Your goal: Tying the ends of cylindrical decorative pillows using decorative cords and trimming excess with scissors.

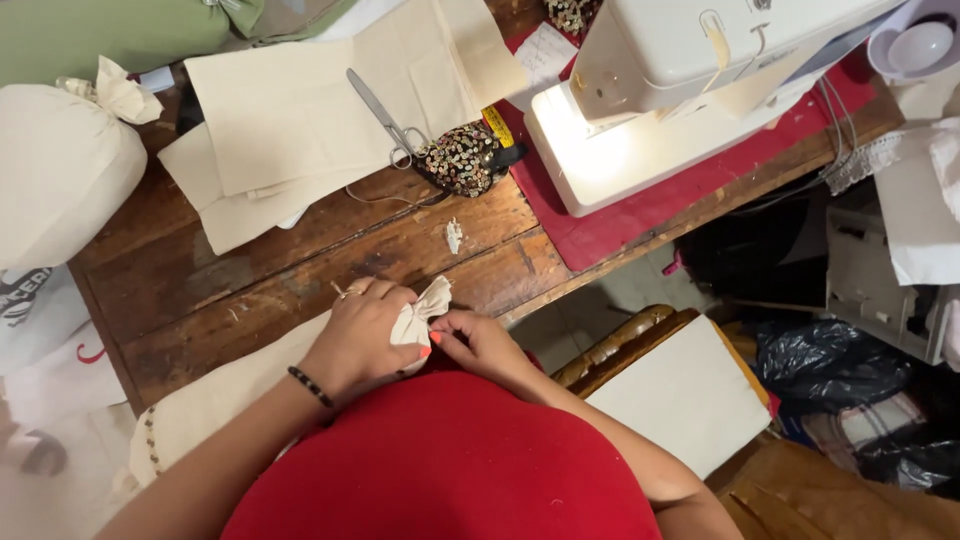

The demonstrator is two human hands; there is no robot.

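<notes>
My left hand (360, 335) is closed around the gathered neck of a cream cloth bag (205, 405) that lies over the table's near edge and my red-clad lap. The bunched top of the bag (425, 305) sticks out between my hands. My right hand (482, 343) pinches at that bunched top from the right side, fingertips touching the cloth. A dark bead bracelet sits on my left wrist.
A wooden table (300, 270) carries cut cream cloth pieces (300, 110) with scissors (385, 118) on them, a sequinned pouch (462, 158), and a lit white sewing machine (660, 90) on a red mat (640, 215). A tied stuffed cream bag (60, 170) stands at left. Clutter lies at right.
</notes>
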